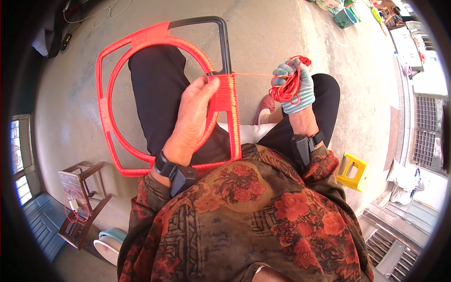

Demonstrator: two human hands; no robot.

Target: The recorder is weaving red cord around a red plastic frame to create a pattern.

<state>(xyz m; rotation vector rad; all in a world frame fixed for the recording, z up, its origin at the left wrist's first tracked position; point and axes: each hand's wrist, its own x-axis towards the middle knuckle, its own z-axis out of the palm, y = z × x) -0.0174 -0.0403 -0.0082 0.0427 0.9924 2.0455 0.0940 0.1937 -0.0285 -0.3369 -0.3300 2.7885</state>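
Note:
A rounded square frame (pixel 224 44) with a ring inside it rests across my lap. Red cord (pixel 224 94) is wound tightly over most of it, while its far right corner shows bare black tube. My bare left hand (pixel 193 104) is closed on the wrapped band at the right side, thumb pressed on the cord near the black part. Over my right knee, my right hand (pixel 296 84), in a grey-green striped glove, grips a loose bundle of red cord (pixel 285 89). One strand runs taut from that bundle to the wrapped band.
To my left stands a brown wooden stool (pixel 84 197) with a red cable on it, by stacked basins (pixel 109 244). A yellow plastic stool (pixel 352 171) is at my right. Farther off are a teal bucket (pixel 345 18) and a white cable (pixel 101 9) on the concrete floor.

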